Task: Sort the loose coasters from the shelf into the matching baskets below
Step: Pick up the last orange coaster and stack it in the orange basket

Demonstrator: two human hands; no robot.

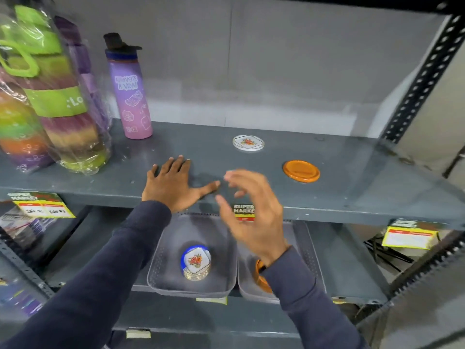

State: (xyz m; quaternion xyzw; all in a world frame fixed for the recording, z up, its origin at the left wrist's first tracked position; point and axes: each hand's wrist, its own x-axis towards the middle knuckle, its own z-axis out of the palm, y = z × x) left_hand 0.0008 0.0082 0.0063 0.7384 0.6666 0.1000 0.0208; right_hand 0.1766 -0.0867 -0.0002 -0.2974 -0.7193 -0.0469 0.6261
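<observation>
round orange coaster [301,171], glossy, raised rim

On the upper shelf's left I see a purple water bottle [130,91] standing upright, lid closed. Left of it are clear-wrapped stacks of coloured items [60,104], one carrying a green band. I read yellow price labels [41,204] on the shelf edge, another [409,235] at lower right. A perforated black upright [425,79] stands at right.

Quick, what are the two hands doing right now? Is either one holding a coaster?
Left hand: open, flat on the shelf, holding nothing.
Right hand: open, fingers curled in the air, holding nothing.
</observation>
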